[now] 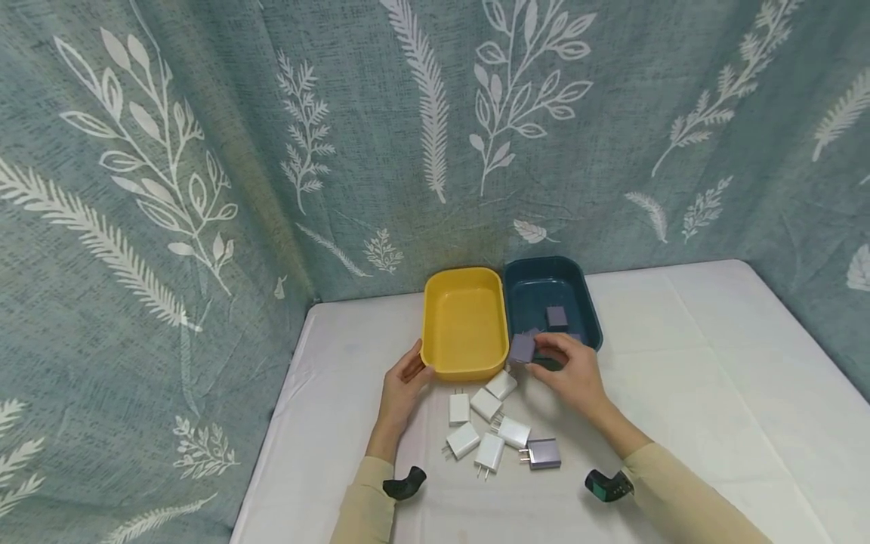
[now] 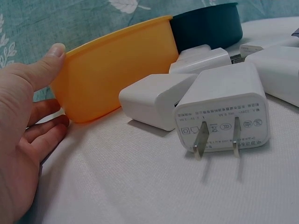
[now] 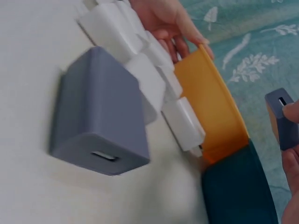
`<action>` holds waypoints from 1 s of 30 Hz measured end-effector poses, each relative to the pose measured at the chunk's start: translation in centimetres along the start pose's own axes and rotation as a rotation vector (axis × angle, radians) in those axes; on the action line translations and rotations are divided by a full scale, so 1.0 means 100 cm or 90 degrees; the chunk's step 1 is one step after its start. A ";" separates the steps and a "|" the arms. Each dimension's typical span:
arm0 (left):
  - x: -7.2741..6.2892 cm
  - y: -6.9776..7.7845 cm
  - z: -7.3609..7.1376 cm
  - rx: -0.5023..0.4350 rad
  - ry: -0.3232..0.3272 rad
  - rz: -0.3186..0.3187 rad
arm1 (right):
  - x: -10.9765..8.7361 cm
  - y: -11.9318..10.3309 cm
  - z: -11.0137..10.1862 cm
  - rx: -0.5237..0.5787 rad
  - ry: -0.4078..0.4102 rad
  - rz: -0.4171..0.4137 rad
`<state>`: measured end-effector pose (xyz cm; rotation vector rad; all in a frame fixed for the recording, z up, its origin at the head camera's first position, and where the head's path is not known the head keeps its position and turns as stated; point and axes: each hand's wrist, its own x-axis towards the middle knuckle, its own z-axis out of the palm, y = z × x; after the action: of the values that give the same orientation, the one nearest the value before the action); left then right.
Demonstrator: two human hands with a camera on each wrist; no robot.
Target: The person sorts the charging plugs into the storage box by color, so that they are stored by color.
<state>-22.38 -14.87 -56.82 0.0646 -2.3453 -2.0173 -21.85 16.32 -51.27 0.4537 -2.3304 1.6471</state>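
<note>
My right hand (image 1: 571, 370) pinches a purple-grey wall charger (image 1: 522, 348) between thumb and fingers, over the near-left corner of the dark teal tray (image 1: 593, 302). Its port end faces the camera in the right wrist view. Inside that tray lie purple-grey chargers, one of them (image 1: 556, 316) in plain sight, others partly hidden by the hand. My left hand (image 1: 401, 393) holds the yellow tray (image 1: 465, 313) at its near-left corner, thumb at the rim (image 2: 117, 37) and fingers against the outer wall. Nothing lies in the yellow tray.
Several white chargers (image 1: 489, 451) lie bunched in front of the trays, some with prongs showing. One purple-grey charger (image 1: 544, 453) rests right of them. The white-covered table (image 1: 680, 393) meets a leaf-patterned curtain (image 1: 381, 151) behind the trays.
</note>
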 end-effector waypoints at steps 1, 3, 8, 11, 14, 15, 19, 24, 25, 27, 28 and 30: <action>0.000 0.000 0.000 0.001 -0.001 -0.001 | 0.001 0.000 -0.001 -0.002 0.008 0.000; -0.001 0.001 0.000 -0.002 -0.003 -0.008 | 0.004 -0.001 -0.002 -0.011 0.022 -0.001; -0.002 0.006 -0.002 -0.015 -0.016 -0.025 | 0.012 -0.001 -0.004 -0.021 0.041 0.024; -0.007 0.018 -0.003 -0.011 -0.025 -0.024 | 0.017 0.000 -0.004 -0.014 0.045 0.043; -0.011 0.028 -0.003 -0.001 -0.030 -0.022 | 0.021 0.000 -0.003 -0.011 0.050 0.053; -0.012 0.031 -0.003 0.000 -0.030 -0.023 | 0.022 0.000 -0.003 -0.010 0.052 0.053; -0.013 0.031 -0.003 0.006 -0.032 -0.021 | 0.025 -0.001 -0.003 -0.013 0.064 0.058; -0.012 0.031 -0.004 -0.001 -0.032 -0.022 | 0.031 -0.001 -0.003 -0.025 0.077 0.066; -0.012 0.031 -0.004 0.000 -0.031 -0.021 | 0.033 -0.001 -0.003 -0.026 0.079 0.069; -0.011 0.029 -0.004 -0.002 -0.030 -0.020 | 0.036 0.000 -0.003 -0.030 0.084 0.073; -0.010 0.027 -0.004 -0.004 -0.029 -0.021 | 0.037 0.000 -0.003 -0.031 0.086 0.075; -0.008 0.020 -0.004 -0.004 -0.023 -0.020 | 0.040 0.000 -0.003 -0.036 0.089 0.080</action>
<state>-21.59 -14.89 -54.75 0.0666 -2.3739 -2.0565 -25.55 16.19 -49.69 0.1782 -2.3357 1.6060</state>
